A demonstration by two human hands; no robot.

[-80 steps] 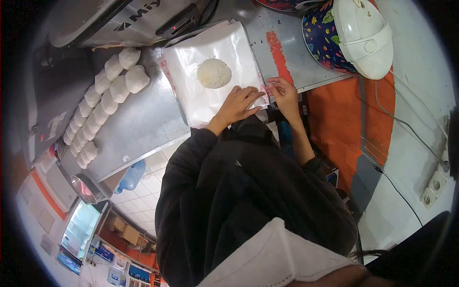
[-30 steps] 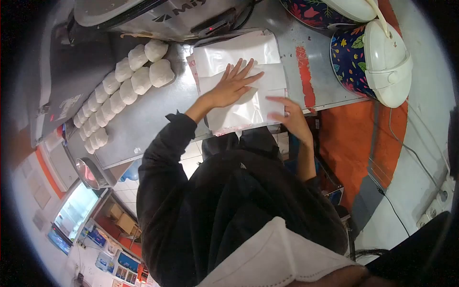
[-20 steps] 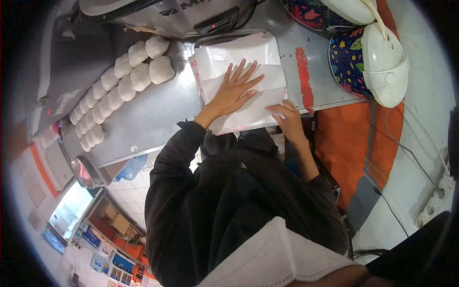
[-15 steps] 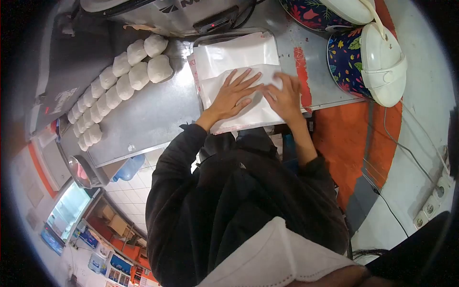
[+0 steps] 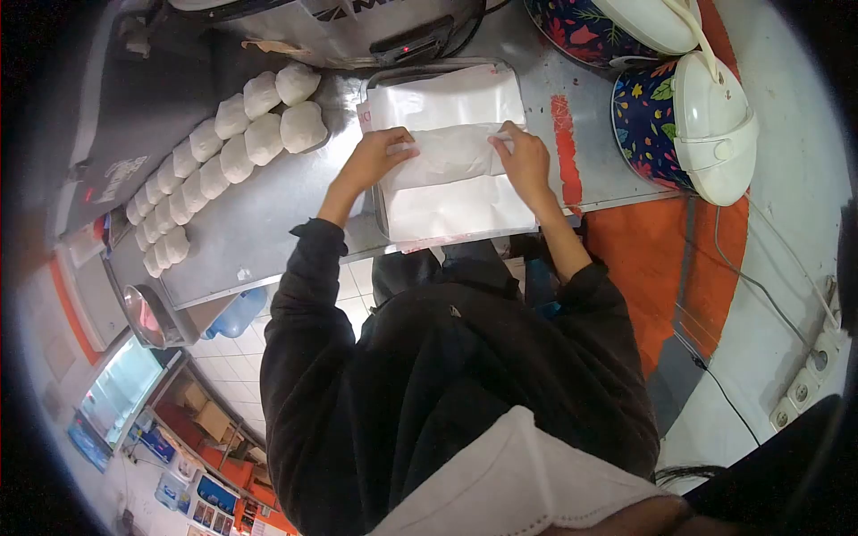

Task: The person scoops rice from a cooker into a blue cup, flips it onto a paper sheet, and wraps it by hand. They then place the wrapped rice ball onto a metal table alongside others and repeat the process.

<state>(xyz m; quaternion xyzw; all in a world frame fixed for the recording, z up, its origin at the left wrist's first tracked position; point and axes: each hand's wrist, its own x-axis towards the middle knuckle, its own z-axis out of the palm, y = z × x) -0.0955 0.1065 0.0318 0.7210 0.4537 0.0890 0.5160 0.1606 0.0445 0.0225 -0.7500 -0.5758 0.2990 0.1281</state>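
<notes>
A stack of white paper sheets (image 5: 451,205) lies on the steel counter (image 5: 268,223) in front of me. On it sits a folded paper packet (image 5: 447,152); the rice that was on the sheet is now hidden inside it. My left hand (image 5: 375,161) pinches the packet's left end. My right hand (image 5: 525,161) grips its right end. Both hands hold the packet across the sheets.
Several white wrapped packets (image 5: 223,152) lie in two rows at the left of the counter. A steel appliance (image 5: 340,22) stands behind the sheets. A floral rice cooker with a white lid (image 5: 693,107) sits at the right, another (image 5: 626,22) behind it. An orange floor lies below.
The sheet has been folded over the rice mound. My hands went from pressing flat on the paper to gripping the two ends of the folded packet.
</notes>
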